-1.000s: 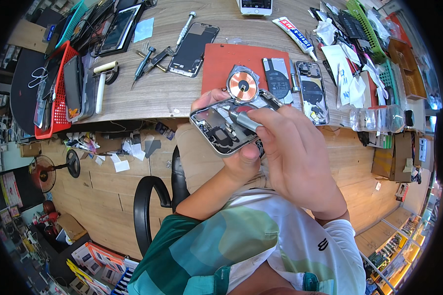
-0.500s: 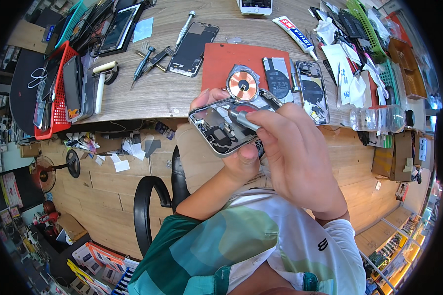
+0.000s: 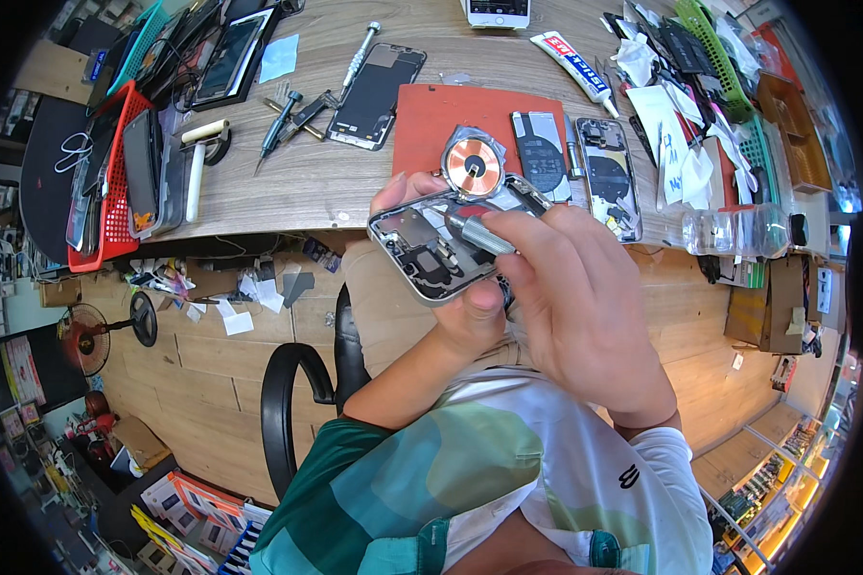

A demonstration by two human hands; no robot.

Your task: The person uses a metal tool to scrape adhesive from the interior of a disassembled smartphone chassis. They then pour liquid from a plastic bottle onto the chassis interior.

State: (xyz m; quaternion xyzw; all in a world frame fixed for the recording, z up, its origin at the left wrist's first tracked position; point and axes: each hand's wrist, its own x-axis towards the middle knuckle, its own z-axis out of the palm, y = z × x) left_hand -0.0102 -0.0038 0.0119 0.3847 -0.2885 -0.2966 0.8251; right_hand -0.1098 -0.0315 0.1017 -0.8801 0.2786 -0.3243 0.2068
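A: Item one, what's in the hands?

B: Opened phone housing (image 3: 431,247), silver frame, innards facing up. It sits in the left hand (image 3: 470,307), fingers wrapped under it and closed on its edges, raised in front of the chest, just off the near edge of the wooden workbench (image 3: 288,182).

A: And the other hand?

B: Right hand (image 3: 575,297), fingers pinched together round a metal screwdriver (image 3: 479,233). The tool lies slanted across the housing, its tip down among the parts inside. Whether the tip sits in a screw, I cannot tell.

A: Item two, the bench behind?

B: Red work mat (image 3: 431,120), and on it a round copper coil (image 3: 473,165) just beyond the housing. Beside that, a dark phone back panel (image 3: 539,153), then a second opened phone (image 3: 608,177) at the mat's right edge.

A: Left of the mat?

B: A detached phone screen (image 3: 374,96), face down; a precision screwdriver (image 3: 358,56) above it; a darker-handled driver (image 3: 280,117) further left. A red basket (image 3: 105,230) at the far left holds phones on edge.

A: Far side?

B: A glue tube (image 3: 571,65), white with red. To the right, a heap of papers and a green tray (image 3: 714,48).

A: Below the bench?

B: Black chair armrest (image 3: 288,402), paper scraps on the wooden floor, a small fan (image 3: 86,340).
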